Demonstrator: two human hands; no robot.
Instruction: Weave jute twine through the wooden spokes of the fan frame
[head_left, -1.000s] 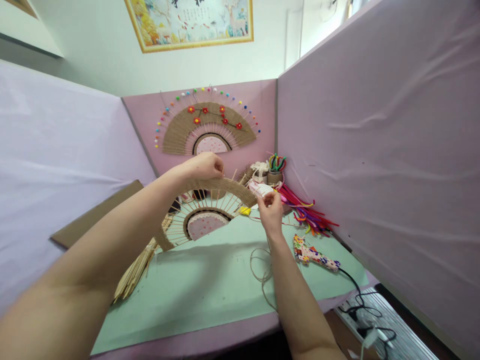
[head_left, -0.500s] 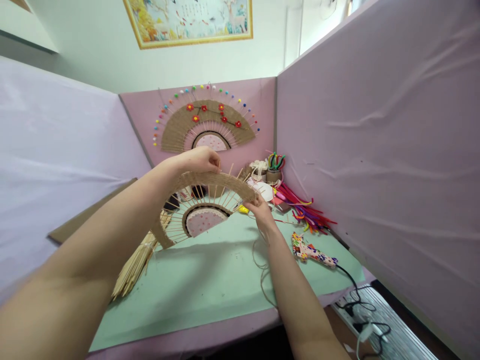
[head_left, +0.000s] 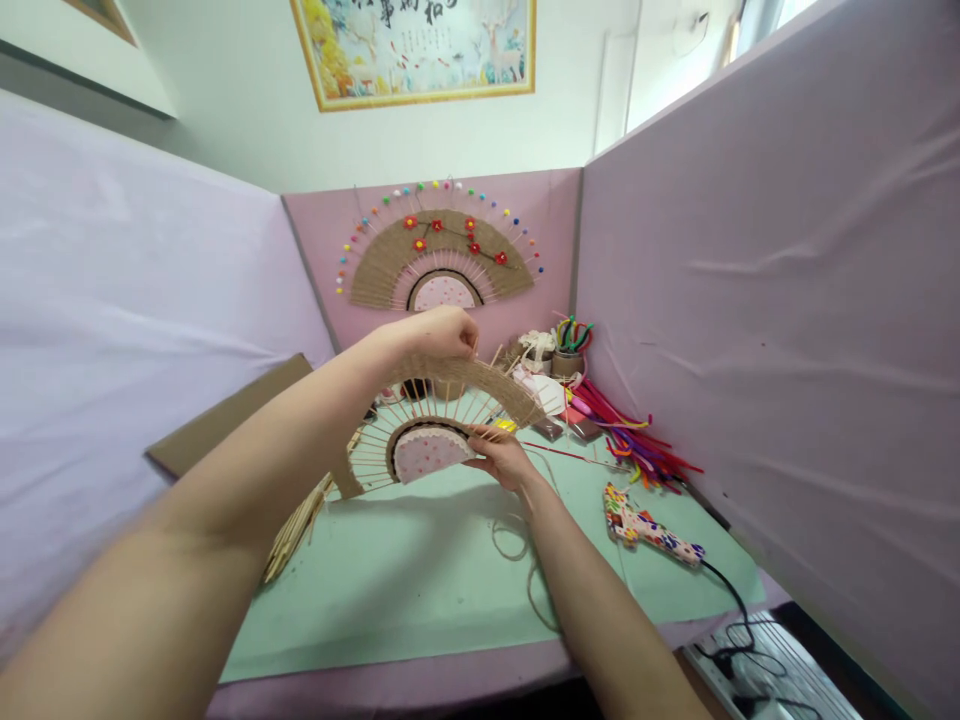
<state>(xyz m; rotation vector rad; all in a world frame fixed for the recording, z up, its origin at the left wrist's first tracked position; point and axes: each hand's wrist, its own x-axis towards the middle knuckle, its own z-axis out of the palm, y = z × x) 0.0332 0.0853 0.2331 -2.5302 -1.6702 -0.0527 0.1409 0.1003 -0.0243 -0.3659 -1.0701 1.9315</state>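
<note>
A half-made hand fan (head_left: 517, 395), with thin sticks and a woven brown twine band, is held up above the green table. Its half-round base is white with pink dots and edged in brown and black. My left hand (head_left: 450, 332) is closed at the top of the band, its fingertips at a stick end and partly hidden. At the right corner of the base, my right hand (head_left: 504, 458) pinches the fan, thumb and fingers on either side. Loose twine (head_left: 530, 592) curls on the table beside my right forearm. My left forearm covers the fan's upper left.
A flower-patterned glue gun (head_left: 651, 532) with a black cord lies at the right. Behind it are coloured pipe cleaners (head_left: 645, 440). A stick bundle (head_left: 296, 530) and a brown board (head_left: 232, 415) are at the left. A finished fan (head_left: 442, 245) hangs on the pink back panel.
My right hand has shifted from the right end of the woven band down to the base's right corner. My left hand stays at the band's top. The whole view has shifted a little.
</note>
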